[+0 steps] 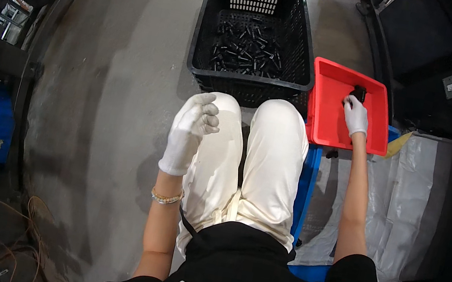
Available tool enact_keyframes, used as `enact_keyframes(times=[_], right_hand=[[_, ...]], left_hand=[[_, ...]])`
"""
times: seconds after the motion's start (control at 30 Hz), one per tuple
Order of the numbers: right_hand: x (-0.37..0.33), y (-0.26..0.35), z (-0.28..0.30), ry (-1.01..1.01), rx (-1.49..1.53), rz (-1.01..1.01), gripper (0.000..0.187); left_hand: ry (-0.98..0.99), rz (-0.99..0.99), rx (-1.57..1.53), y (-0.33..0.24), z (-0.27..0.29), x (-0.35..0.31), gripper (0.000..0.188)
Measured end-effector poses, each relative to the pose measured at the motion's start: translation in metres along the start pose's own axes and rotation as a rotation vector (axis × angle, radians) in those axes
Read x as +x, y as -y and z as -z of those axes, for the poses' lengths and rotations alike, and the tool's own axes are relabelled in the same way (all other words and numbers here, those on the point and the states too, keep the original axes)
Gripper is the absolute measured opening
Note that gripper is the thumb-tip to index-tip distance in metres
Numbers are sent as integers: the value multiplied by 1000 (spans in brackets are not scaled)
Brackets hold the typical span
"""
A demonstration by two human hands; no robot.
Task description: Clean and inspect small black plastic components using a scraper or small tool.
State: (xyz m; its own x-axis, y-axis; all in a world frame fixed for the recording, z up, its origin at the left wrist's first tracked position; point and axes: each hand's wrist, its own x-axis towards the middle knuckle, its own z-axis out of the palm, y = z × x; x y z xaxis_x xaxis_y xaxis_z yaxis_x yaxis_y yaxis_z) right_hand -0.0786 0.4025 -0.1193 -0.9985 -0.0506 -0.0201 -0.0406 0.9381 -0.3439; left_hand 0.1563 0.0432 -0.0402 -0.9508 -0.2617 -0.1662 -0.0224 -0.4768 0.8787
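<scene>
Gloved right hand [356,115] pinches a small black part [358,92] inside a red tray [325,122].
Left hand [192,129], loosely curled and empty, rests on the knee; black crate [248,79] at twelve o'clock.

I count one black slatted crate [257,27] at twelve o'clock, holding too many small black parts [245,52] to number. One red tray [328,119] at two o'clock carries one black part [358,92]. Two gloved hands: left [190,132], right [355,116].
</scene>
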Motion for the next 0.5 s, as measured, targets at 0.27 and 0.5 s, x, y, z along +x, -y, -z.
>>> enact_keyframes(times=[0.27, 0.5], right_hand=[[-81, 170, 78, 588, 799, 654, 15], [-112, 220, 83, 551, 864, 665, 25]], left_hand=[[176, 33, 166, 3, -36, 7, 64], [182, 2, 343, -18, -64, 4, 34]])
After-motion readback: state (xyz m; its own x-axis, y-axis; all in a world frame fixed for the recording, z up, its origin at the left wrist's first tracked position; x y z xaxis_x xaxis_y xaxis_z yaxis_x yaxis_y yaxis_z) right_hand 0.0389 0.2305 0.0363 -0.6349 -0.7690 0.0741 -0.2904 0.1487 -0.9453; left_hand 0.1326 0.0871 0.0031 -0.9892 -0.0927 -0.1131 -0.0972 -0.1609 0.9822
